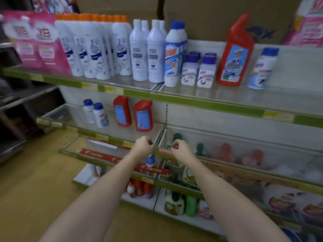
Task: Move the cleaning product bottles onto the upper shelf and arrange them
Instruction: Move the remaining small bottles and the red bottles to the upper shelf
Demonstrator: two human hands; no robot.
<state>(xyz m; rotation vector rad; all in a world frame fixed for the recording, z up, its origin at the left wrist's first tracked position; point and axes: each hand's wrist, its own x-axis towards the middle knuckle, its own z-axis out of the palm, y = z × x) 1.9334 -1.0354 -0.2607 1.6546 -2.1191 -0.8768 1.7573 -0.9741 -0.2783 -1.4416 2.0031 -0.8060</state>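
With both hands, left (143,144) and right (180,148), curled empty, the two red bottles (143,116) could be toppled if grabbed hastily beneath the upper shelf (209,103).

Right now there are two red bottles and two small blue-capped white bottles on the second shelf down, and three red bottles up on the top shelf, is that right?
Not quite. The head view shows only one red bottle on the top shelf, not three. The rest holds: two red bottles and two small blue-capped white bottles stand on the second shelf.
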